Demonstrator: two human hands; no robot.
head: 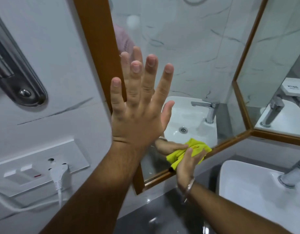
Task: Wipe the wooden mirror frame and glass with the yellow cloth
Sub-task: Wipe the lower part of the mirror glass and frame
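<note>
The wooden mirror frame runs down the left side and along the bottom of the glass. My left hand is spread flat, fingers apart, pressed against the glass and the frame's left strip. It holds nothing. My right hand grips the crumpled yellow cloth and presses it on the glass just above the bottom strip of the frame. The cloth's reflection shows in the glass beside it. A metal bangle sits on my right wrist.
A white sink with a chrome tap stands at the lower right on a dark grey counter. A second framed mirror panel angles off at the right. On the left wall are a socket plate with a white plug and a metal fitting.
</note>
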